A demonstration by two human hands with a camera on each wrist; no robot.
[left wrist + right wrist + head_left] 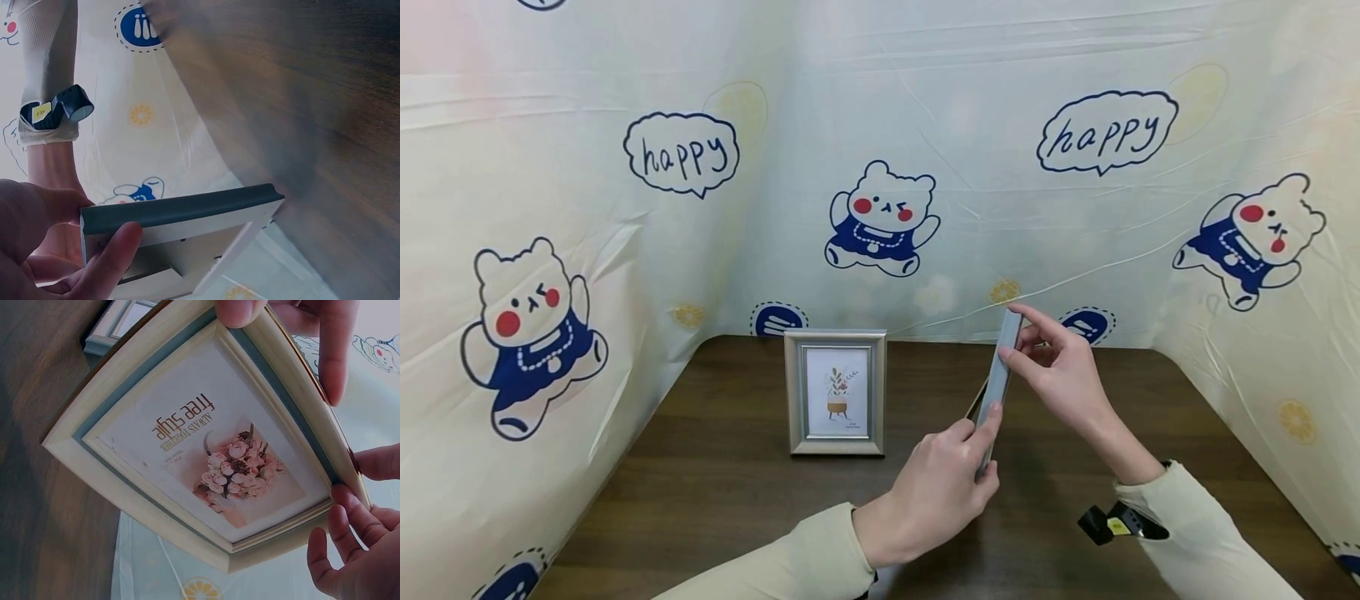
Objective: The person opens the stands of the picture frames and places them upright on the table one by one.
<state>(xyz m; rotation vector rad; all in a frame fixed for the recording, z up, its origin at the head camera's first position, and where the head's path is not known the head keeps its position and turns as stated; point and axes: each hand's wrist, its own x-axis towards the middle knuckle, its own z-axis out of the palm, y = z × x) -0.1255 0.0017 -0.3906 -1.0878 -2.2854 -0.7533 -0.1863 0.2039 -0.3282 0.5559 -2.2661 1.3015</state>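
Note:
Both hands hold a photo frame (997, 379) tilted up over the table, so it appears edge-on in the head view. My left hand (932, 492) grips its lower part, fingers on the edge. My right hand (1063, 375) pinches the upper part between thumb and fingers. In the right wrist view its front shows a cream border with a blue-grey band and a print of pink flowers (240, 469) reading "free stye". The left wrist view gives the blue-grey side edge (181, 209) and part of the back. A second photo frame (837, 392) with a potted-plant print stands upright to the left.
The dark wood table (715, 500) lies under both frames. A pale curtain (985, 208) with printed bears and "happy" bubbles surrounds the back and sides. A small black camera (1116, 525) is strapped to the right wrist.

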